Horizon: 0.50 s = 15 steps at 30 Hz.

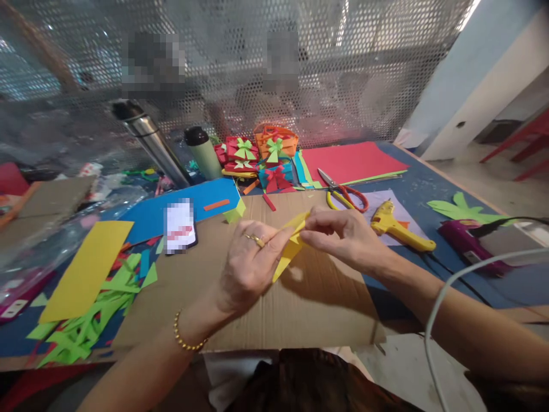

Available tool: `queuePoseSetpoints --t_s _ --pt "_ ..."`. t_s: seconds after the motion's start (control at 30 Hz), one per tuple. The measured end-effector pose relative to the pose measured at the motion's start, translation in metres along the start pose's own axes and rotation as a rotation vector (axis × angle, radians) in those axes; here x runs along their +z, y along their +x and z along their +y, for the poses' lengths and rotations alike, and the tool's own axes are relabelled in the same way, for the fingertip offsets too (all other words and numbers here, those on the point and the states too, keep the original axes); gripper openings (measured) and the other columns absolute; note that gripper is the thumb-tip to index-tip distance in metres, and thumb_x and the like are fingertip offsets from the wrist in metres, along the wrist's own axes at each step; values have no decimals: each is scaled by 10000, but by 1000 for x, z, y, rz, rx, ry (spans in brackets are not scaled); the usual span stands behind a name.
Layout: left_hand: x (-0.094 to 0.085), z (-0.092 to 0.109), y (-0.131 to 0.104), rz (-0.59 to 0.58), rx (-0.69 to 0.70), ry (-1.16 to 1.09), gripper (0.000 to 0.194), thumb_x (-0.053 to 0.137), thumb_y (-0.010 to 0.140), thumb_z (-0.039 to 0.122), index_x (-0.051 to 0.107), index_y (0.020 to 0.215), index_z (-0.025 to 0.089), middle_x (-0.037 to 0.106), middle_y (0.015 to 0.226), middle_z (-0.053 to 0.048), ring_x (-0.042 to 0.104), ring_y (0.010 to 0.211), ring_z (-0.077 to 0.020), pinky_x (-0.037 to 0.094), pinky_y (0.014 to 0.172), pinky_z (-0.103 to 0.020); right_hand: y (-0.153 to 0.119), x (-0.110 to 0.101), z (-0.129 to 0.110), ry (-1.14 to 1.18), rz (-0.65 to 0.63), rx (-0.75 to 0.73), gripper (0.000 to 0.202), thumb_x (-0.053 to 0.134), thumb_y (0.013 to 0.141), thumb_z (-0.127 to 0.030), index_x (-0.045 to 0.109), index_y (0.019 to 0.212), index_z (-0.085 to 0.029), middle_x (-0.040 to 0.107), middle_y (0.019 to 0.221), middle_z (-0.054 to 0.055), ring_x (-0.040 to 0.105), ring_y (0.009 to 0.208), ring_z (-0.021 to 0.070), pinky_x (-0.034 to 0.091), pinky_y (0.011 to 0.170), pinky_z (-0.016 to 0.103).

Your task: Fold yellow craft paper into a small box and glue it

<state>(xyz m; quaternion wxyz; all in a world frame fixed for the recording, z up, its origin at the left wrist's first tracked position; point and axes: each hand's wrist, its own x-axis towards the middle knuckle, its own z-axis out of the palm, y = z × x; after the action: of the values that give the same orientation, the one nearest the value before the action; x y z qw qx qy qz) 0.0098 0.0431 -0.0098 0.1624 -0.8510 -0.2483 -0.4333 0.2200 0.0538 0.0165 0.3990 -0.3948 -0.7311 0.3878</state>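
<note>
A folded piece of yellow paper [288,258] is held between my two hands, over a sheet of brown cardboard [257,320]. My left hand [253,263], with a ring on one finger, pinches the paper from the left; its fingertips partly cover the fold. From the right, my right hand [343,234] grips the paper's upper edge between thumb and fingers. Just beyond the left hand stands a small yellow-green folded paper piece [235,212]. Scissors [343,191] with red and yellow handles and a yellow glue gun [398,226] lie past the right hand.
Finished paper boxes with bows [274,151] stand at the back beside red sheets [355,160]. A phone [179,226] rests on blue paper [146,209]. Left lie a yellow sheet [88,272] and green scraps [90,323]. A grey cable [437,309] crosses above my right forearm. Bottles [203,154] stand behind.
</note>
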Motion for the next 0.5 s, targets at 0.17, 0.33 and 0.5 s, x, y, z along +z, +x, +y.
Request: queuePoseSetpoints --t_s 0.17,0.33,0.5 --pt "5 2 -4 -2 50 28 325 562 1004 113 607 1325 123 687 861 -48 616 780 -175 461 781 -350 -1 9 3 266 31 215 381 781 685 -511 563 658 -200 400 601 -61 354 590 99 263 553 267" --pt "8 8 -4 51 -87 -52 254 603 985 102 668 1224 153 694 860 -30 623 769 -155 485 784 -339 -2 11 3 287 55 225 268 737 677 -426 599 688 -196 466 623 -44 404 610 107 307 579 268" --pt "9 8 -4 69 -292 -231 183 634 972 121 731 1119 169 713 886 -32 633 820 -149 516 767 -306 0 7 3 209 67 183 246 672 723 -417 624 677 -179 515 621 -23 417 595 105 303 552 261"
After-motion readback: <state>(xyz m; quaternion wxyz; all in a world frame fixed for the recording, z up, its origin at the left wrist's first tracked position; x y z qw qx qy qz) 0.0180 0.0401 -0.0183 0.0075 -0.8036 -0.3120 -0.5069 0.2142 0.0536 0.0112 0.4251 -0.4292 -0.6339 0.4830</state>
